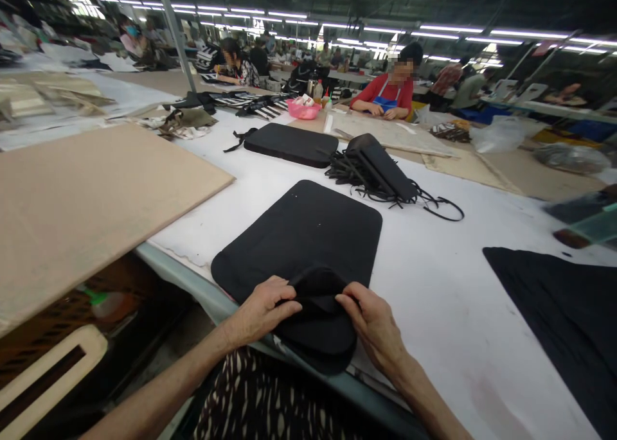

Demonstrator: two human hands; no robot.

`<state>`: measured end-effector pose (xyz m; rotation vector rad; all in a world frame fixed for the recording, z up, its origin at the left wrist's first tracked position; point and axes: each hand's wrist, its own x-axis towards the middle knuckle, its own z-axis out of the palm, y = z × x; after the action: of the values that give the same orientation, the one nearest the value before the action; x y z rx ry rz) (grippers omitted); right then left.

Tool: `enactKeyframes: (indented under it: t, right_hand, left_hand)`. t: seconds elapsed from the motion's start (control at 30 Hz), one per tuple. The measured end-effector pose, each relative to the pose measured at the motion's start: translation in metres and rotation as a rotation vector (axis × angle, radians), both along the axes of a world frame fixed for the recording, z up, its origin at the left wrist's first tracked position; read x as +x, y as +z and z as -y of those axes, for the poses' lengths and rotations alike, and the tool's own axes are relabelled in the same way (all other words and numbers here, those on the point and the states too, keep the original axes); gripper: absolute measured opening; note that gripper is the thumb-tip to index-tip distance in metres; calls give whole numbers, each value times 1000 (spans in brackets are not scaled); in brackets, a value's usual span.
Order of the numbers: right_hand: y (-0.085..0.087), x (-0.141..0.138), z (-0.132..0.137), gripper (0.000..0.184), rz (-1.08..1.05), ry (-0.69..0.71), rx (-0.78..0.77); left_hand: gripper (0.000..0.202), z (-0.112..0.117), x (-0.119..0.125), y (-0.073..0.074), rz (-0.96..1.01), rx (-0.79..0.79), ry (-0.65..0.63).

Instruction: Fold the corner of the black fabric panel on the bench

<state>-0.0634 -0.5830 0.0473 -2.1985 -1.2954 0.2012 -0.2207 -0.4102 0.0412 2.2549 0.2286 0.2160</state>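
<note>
A flat black padded fabric panel [303,234] with rounded corners lies on the white table [434,286] in front of me. Its near edge hangs over the table's edge and is folded up into a hump. My left hand [265,308] pinches that folded edge from the left, fingers curled on the cloth. My right hand [373,324] grips the same fold from the right, thumb and fingers closed on it.
A brown board [87,196] lies to the left. Farther back are another black panel [292,143], a black pouch with a pile of straps [380,173], and a pink basket [303,109]. Black cloth [569,318] lies at right. Other people work at the far tables.
</note>
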Motion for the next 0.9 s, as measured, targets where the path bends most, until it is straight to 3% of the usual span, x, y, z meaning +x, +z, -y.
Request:
enactKeyframes:
  t: [0.07,0.17,0.27,0.33,0.47,0.63,0.9]
  right_hand:
    - [-3,1,9,18,-37,1,88]
    - [-11,2,29,39,5,26,176]
    - [-19,-2,48,47,182,48,158]
    - [-21,-6,54,38,271,97,118]
    - [-17,-14,51,21,191,244,-22]
    - [-18,-14,38,9,38,232,-69]
    - [-12,-11,31,20,-52,225,-62]
  left_hand:
    - [31,0,1,1,9,-23,-4]
    - [32,0,1,2,18,-48,-11]
    - [33,-1,1,2,14,-53,-14]
    - [34,-1,2,2,8,-49,-9]
    - [37,-2,2,2,-8,-54,-9]
    - [37,-2,2,2,-19,-55,-9]
    - [33,-2,1,1,0,-4,-18]
